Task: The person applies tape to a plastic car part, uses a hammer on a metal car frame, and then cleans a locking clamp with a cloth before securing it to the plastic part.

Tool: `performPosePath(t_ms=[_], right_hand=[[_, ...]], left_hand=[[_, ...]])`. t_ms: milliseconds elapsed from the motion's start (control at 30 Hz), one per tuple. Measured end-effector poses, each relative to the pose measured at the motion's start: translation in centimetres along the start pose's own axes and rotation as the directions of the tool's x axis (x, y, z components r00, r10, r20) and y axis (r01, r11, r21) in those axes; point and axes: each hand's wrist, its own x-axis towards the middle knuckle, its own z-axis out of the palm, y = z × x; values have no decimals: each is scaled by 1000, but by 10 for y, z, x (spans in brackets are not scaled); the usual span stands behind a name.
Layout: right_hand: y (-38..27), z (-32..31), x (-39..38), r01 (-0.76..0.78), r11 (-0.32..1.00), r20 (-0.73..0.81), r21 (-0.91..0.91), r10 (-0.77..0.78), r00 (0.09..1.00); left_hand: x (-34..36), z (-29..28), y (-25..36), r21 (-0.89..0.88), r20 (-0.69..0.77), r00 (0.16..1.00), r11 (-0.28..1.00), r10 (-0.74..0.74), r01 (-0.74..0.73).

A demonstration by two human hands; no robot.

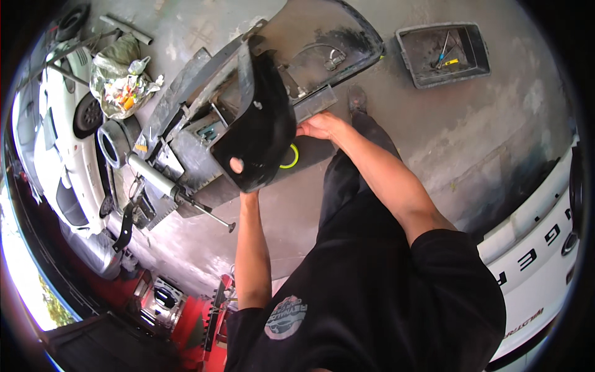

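A curved black panel (257, 127) with a round hole near its lower left is raised over a cluttered bench of grey metal parts (180, 146). My right hand (317, 126) grips the panel's right side, fingertips partly behind it. My left hand (248, 194) reaches up under the lower edge, its fingers hidden behind the panel. A bright yellow-green ring (290, 159) shows just right of the panel. Behind it lies a large dark curved piece (328, 37). A cylinder with a rod (152, 173) sits at the bench's left.
A grey bin (410, 59) with tools stands on the floor at upper right, near my shoe (357, 99). White cars flank me at left (71, 155) and right (533, 260). A rubbish bag (118, 80) lies beyond the bench; red equipment (192, 322) stands at lower left.
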Motion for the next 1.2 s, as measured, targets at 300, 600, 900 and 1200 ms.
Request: performPosePath(t_ms=[300, 600, 900, 1200], right_hand=[[7, -2, 3, -15, 989, -10, 145, 16, 1000], [14, 11, -1, 24, 974, -9, 227, -22, 1000], [33, 8, 9, 189, 948, -89, 257, -171, 981], [35, 14, 5, 274, 921, -65, 276, -267, 962]], left_hand=[[21, 12, 73, 404, -12, 1000, 915, -13, 17], [39, 9, 84, 213, 53, 983, 964, -177, 162], [46, 20, 113, 124, 153, 940, 950, -304, 287], [45, 16, 110, 87, 229, 937, 964, -266, 252]])
